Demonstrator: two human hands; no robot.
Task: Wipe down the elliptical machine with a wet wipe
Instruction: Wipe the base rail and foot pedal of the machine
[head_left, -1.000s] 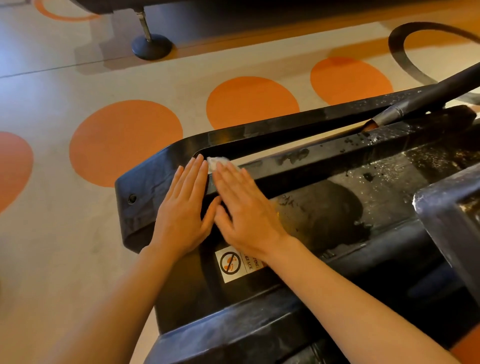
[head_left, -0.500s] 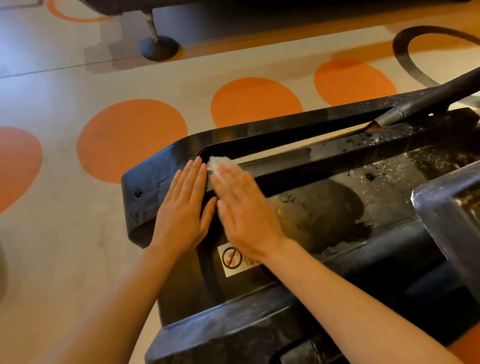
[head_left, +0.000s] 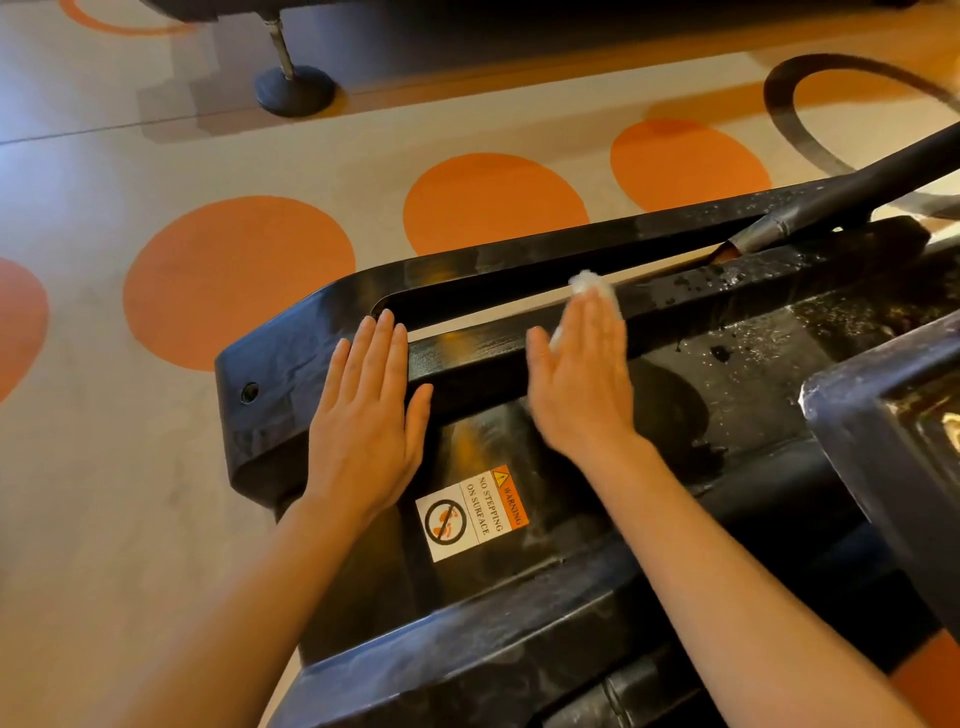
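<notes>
The black base frame of the elliptical machine (head_left: 291, 364) fills the lower right, its surface streaked wet. My left hand (head_left: 363, 426) rests flat with straight fingers on the frame's rounded end. My right hand (head_left: 576, 374) lies flat on the inner rail, pressing a white wet wipe (head_left: 592, 288) under its fingers; only the wipe's edge shows past the fingertips. A black arm with a grey collar (head_left: 779, 231) enters the slot at the right. A warning sticker (head_left: 472, 514) sits between my forearms.
The beige floor with orange circles (head_left: 239, 280) lies beyond the frame. Another machine's round black foot (head_left: 293, 91) stands at the top. A black pedal edge (head_left: 883, 415) juts in at the right.
My right hand has slid the wipe to the right along the inner rail, away from my left hand. My left hand has stayed flat on the frame's end.
</notes>
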